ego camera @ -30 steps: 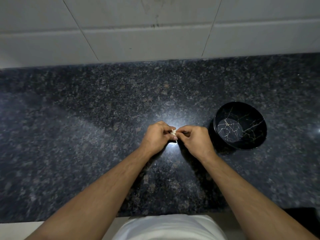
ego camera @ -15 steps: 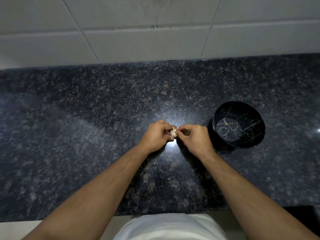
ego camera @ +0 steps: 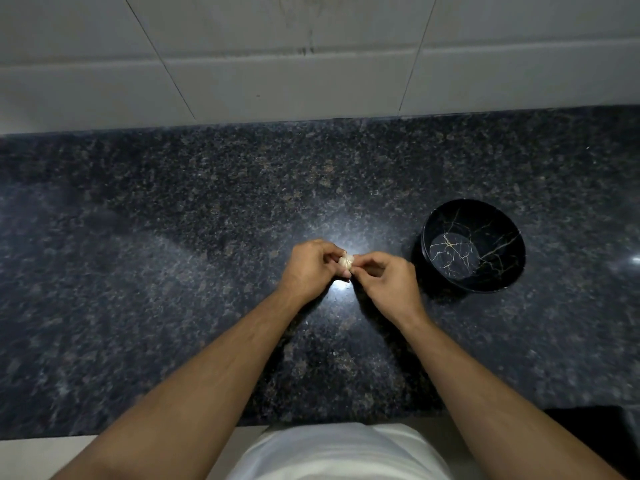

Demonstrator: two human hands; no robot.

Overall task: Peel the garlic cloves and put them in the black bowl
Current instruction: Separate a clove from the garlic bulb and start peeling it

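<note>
I hold a small pale garlic clove (ego camera: 346, 261) between my two hands, just above the dark speckled granite counter (ego camera: 207, 220), a little left of the round black bowl with thin gold crack lines (ego camera: 512, 258). My left hand (ego camera: 310, 270) curls its fingers round the clove and pinches it from the left; my right hand (ego camera: 384, 277) pinches at its right end with thumb and forefinger, the other fingers loosely curled. Most of the clove is hidden by my fingertips, so I cannot tell how much skin is off. I judge the clove to be very light and firm, its papery skin dry, thin and apt to tear in small flakes instead of one piece; once bare, the flesh will likely be a bit tacky and easy to let slip. The best hold seems to be a steady pinch on the fat middle with my left hand while my right nips the skin at the pointed tip or the hard root end and pulls along the length. The bowl looks empty, its pale glossy bottom bare, and stands near my right hand, so the drop should be a short reach.
</note>
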